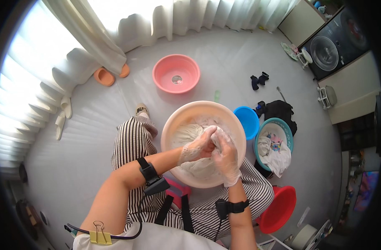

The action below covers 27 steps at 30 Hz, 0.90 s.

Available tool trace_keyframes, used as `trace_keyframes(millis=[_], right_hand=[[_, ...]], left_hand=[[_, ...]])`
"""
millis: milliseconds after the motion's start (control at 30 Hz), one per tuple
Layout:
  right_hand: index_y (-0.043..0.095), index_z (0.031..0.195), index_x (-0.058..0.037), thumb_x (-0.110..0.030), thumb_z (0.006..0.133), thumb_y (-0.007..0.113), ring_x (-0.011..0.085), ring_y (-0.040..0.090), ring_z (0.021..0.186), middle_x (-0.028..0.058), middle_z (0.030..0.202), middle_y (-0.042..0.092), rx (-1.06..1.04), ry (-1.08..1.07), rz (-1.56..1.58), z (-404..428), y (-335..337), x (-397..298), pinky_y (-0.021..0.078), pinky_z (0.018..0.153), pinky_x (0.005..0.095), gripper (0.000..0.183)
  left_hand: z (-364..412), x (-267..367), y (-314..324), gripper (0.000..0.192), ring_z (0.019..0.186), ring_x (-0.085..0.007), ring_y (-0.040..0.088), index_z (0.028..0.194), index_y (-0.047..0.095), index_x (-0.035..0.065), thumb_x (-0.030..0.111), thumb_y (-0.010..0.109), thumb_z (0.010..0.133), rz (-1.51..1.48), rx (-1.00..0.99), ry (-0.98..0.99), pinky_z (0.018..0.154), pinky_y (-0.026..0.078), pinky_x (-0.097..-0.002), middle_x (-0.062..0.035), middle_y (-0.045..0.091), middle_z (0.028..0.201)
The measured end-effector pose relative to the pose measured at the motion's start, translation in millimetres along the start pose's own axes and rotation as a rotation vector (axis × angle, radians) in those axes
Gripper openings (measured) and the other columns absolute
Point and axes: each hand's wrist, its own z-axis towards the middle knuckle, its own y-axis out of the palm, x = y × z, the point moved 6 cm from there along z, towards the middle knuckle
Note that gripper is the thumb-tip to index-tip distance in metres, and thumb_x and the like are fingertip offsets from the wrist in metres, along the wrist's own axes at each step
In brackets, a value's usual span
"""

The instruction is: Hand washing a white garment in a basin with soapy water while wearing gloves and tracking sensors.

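Both my hands are in thin clear plastic gloves, close together over a peach plastic basin (pixel 170 125) that stands between my knees. A bunched wet white cloth (pixel 190 132) lies in the basin in cloudy, sudsy water, and part of it rises between my hands. My left hand (pixel 200 144) presses on that gathered part, thumb up. Opposite it, my right hand (pixel 225 151) curls its fingers around the same cloth. The palms and some fingertips are hidden. More white fabric (pixel 200 168) sits below my wrists, towards the basin's near side.
Beyond the basin stands a pink basin (pixel 176 59). To the right are a blue bucket (pixel 247 123), a teal laundry basket (pixel 257 154) of clothes, black garments (pixel 278 109) and a red basin (pixel 279 209). Slippers (pixel 104 77) lie by the curtains (pixel 140 28). A cable (pixel 140 215) runs along my left arm.
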Motion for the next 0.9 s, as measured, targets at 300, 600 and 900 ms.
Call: trace_keyframes(millis=[300,600,900], right_hand=[[0.064,0.080,-0.0065,-0.003,0.060,0.061,0.0305,0.060,0.079,0.0102,0.084,0.061,-0.081,-0.395,0.085,-40.0,23.0,-69.7,0.0515,0.068,0.0410,0.020],[0.060,0.073,-0.0066,-0.015,0.073,0.068,0.0299,0.057,0.065,0.0095,0.072,0.058,0.086,-0.099,-0.143,-17.9,17.3,19.2,0.0451,0.054,0.0431,0.011],[0.067,0.095,-0.0092,-0.015,0.073,0.071,0.0292,0.059,0.076,0.0083,0.082,0.060,0.054,-0.265,-0.069,-27.1,37.9,-61.3,0.0485,0.065,0.0370,0.023]], left_hand=[[35.4,-34.0,-58.8,0.036,0.070,-0.0184,0.064,0.104,0.060,0.0032,0.035,0.047,0.095,0.073,0.046,-0.098,0.066,0.053,-0.0328,-0.0050,0.066,0.082],[-1.5,-37.5,-10.4,0.033,0.090,-0.0147,0.064,0.111,0.059,0.0058,0.032,0.052,0.092,-0.567,-0.117,-0.081,0.078,0.053,-0.0273,-0.0050,0.066,0.099],[46.1,-87.4,-88.3,0.023,0.100,-0.0143,0.061,0.109,0.059,0.0073,0.022,0.047,0.096,-0.852,-0.136,0.852,0.086,0.051,-0.0306,-0.0055,0.063,0.103]])
